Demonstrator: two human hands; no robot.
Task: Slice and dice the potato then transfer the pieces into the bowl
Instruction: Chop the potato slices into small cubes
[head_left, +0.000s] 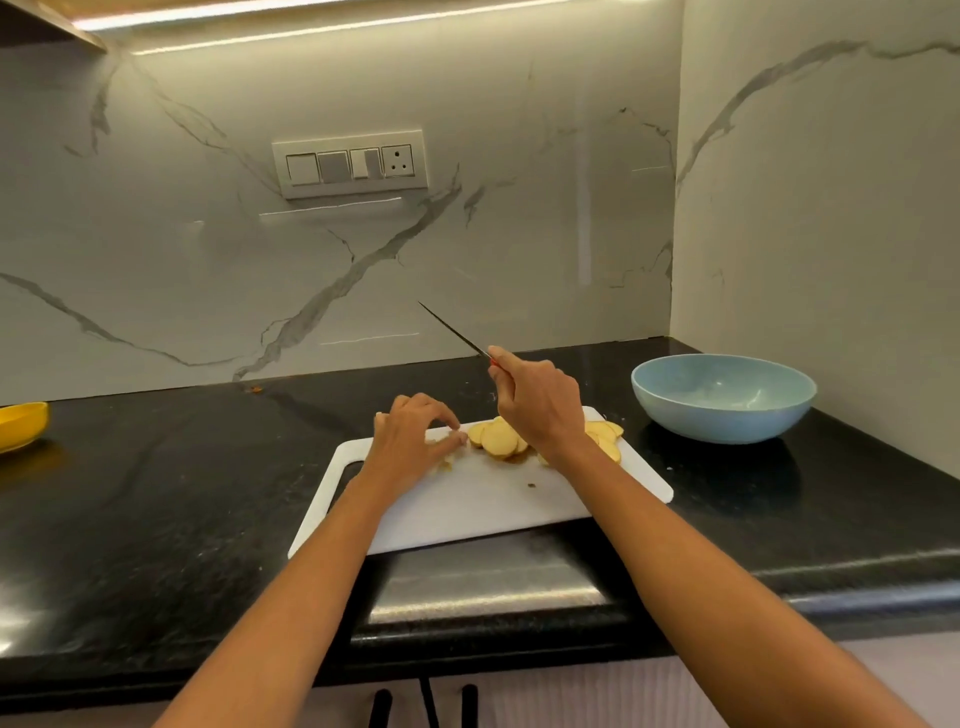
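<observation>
Right hand grips the knife raised; left hand seemingly pinches a scrap beside thin, slippery slices; stack them flat.

Potato slices: pale yellow rounds, overlapping flat in a loose row on white cutting board. Bowl: light blue, upright, right of board, apart.

countertop: glossy black stone | cutting board: matt white plastic | bowl: smooth blue
</observation>
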